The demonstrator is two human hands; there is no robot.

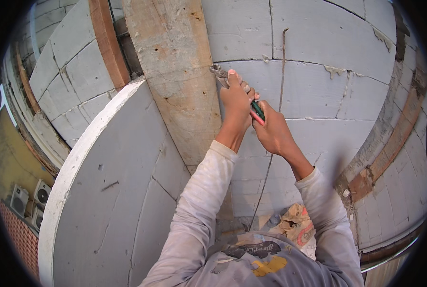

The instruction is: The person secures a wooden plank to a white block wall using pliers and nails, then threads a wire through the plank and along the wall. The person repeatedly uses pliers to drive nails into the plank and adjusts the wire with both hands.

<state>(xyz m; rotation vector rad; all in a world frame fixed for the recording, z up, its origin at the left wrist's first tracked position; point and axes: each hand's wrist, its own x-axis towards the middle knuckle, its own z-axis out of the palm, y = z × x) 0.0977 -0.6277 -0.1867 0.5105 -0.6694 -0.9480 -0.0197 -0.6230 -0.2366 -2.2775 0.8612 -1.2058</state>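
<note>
Both hands grip pliers (219, 74): left hand (236, 103) near the head, right hand (271, 130) apparently closed around the handles.

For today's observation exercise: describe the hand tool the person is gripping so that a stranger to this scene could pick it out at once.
Start at the tall wooden post standing against the grey block wall. Just at its right edge, both hands, left hand and right hand, clasp a pair of pliers. Its grey metal jaws bite at the post's edge, and its green and red handles are the only bright colours there.
</note>
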